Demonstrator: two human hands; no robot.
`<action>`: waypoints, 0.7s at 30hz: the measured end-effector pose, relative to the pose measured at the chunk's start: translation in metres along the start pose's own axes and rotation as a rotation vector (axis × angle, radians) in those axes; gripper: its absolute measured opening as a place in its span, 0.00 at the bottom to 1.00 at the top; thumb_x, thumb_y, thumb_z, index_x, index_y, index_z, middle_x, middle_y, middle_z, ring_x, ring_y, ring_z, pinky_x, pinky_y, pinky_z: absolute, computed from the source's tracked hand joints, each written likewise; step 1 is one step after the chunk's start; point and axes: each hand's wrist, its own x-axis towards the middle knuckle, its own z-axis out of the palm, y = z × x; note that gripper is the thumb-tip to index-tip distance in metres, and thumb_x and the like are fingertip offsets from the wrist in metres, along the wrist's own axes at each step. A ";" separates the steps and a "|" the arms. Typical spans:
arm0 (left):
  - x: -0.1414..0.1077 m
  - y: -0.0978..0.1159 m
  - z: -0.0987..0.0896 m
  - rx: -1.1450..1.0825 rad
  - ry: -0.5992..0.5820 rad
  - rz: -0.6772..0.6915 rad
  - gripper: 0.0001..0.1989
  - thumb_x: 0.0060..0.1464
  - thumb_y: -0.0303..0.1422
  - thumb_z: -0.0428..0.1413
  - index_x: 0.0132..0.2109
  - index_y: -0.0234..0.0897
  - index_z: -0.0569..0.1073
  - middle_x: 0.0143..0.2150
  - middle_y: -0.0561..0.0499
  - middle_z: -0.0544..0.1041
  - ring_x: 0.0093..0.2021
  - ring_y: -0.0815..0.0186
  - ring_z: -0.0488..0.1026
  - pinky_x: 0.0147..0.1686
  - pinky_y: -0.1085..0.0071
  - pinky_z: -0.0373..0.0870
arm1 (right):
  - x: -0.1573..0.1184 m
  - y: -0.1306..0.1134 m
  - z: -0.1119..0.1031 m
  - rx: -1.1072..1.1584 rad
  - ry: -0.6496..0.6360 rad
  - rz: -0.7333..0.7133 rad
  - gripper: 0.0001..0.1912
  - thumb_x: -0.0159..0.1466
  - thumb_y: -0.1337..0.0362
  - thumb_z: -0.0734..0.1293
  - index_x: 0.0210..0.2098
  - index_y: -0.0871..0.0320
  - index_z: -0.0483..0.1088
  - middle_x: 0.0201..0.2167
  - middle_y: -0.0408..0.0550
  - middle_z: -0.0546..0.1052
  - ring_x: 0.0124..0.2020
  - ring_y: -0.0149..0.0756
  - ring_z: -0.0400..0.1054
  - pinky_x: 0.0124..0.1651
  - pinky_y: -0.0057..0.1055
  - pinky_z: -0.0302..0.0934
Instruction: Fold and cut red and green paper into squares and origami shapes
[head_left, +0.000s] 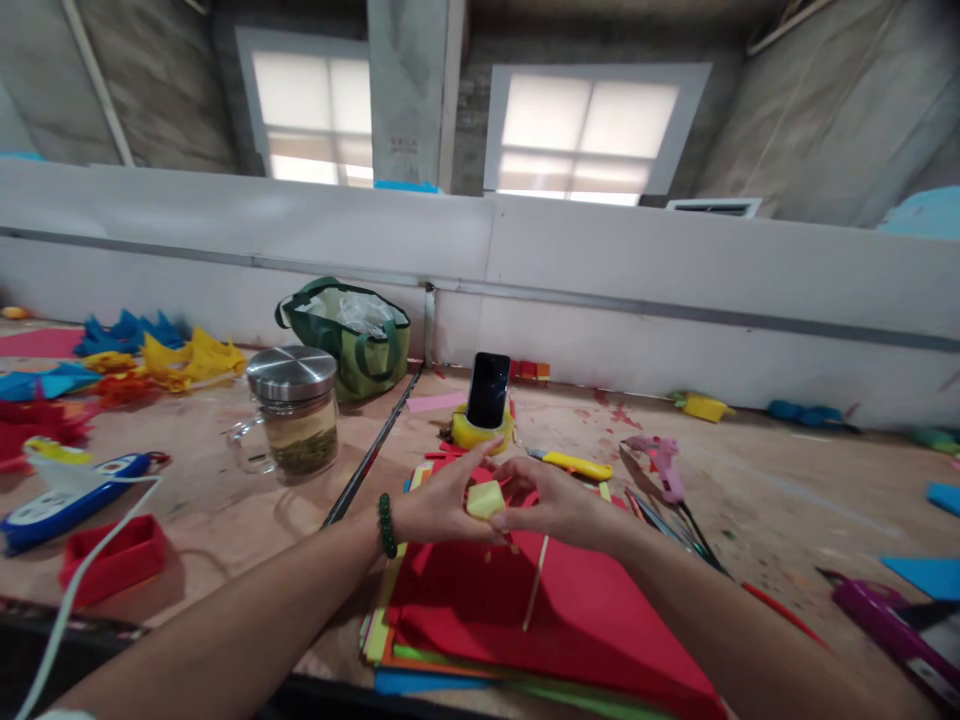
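My left hand [442, 500] and my right hand [544, 500] meet over the stack of coloured sheets, both closed around a small pale-yellow block [486, 499]. What the block is made of, I cannot tell. The top of the stack is a red sheet [600, 610], with other coloured sheets showing below it. A thin wooden stick [535, 585] lies on the red sheet just below my right hand. Behind my fingers a phone [488, 390] leans upright on a round yellow object [472, 428]. The yellow utility knife [577, 464] lies beyond my right hand.
A glass mug [300, 435] of tea and a green bag [375, 365] stand left of centre. At left are a power strip [71, 500], a red tray [112, 560] and yellow folded pieces [191, 358]. Pink [664, 465] and purple [885, 620] glue guns lie right.
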 end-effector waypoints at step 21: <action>0.010 -0.009 0.003 -0.375 0.163 -0.219 0.18 0.42 0.33 0.68 0.42 0.33 0.78 0.41 0.46 0.79 0.44 0.60 0.72 0.46 0.70 0.65 | 0.015 -0.012 -0.029 0.051 0.114 -0.028 0.21 0.49 0.56 0.74 0.39 0.60 0.73 0.32 0.47 0.80 0.33 0.35 0.73 0.35 0.31 0.65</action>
